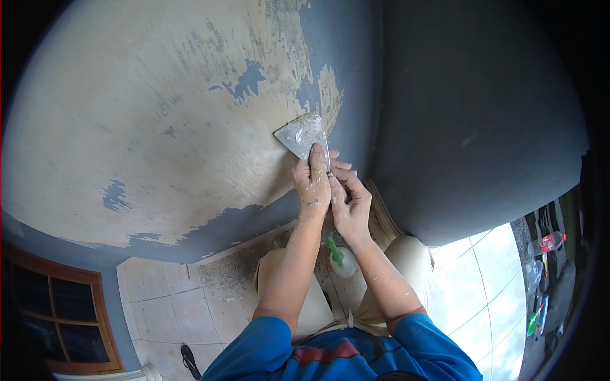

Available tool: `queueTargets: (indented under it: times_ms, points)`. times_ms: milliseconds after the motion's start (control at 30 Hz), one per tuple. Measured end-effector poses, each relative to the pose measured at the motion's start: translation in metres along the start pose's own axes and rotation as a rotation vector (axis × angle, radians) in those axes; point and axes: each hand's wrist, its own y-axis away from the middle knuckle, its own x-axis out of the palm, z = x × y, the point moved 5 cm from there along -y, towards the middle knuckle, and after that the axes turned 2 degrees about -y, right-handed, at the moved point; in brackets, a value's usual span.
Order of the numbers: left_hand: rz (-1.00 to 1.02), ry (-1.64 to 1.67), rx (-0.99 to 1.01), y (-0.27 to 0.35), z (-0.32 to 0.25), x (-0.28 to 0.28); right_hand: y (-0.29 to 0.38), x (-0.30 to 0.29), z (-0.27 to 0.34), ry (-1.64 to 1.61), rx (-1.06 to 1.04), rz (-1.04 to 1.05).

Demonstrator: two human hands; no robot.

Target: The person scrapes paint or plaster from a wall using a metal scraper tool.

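A wide metal scraper (305, 135) with pale residue on its blade lies against the wall (200, 143), where blue-grey paint meets a bare beige area. My left hand (314, 183) has its thumb on the blade, its other fingers mostly hidden behind. Just right of it, my right hand (350, 202) is closed around the scraper's handle, which is largely covered by the fingers. Both hands and forearms are spotted with pale flecks. Blue-grey paint patches (249, 80) remain within the beige area.
Between my knees stands a whitish spray bottle with a green top (342, 262). Paint debris (228, 281) litters the tiled floor. A dark wall section (467, 119) rises at right. A flip-flop (189, 362) and wood-framed window (59, 314) are lower left; plastic bottles (550, 242) lie far right.
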Motion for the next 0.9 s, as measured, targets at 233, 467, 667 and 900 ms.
queueTargets:
  times_ms: [233, 467, 667, 900]
  points:
    - [-0.065, -0.023, 0.075, -0.005, -0.018, 0.007, -0.010, 0.002, 0.022, 0.098, -0.158, -0.059]
    - [-0.032, -0.042, 0.023, 0.006, -0.013, -0.001, 0.003, 0.001, 0.023, 0.143, -0.185, -0.053]
    - [-0.077, 0.022, -0.054, 0.010, 0.003, -0.006, 0.010, -0.001, 0.007, 0.153, -0.176, -0.047]
    - [-0.017, -0.041, 0.062, -0.005, -0.015, 0.006, -0.005, 0.000, 0.014, 0.169, -0.239, -0.072]
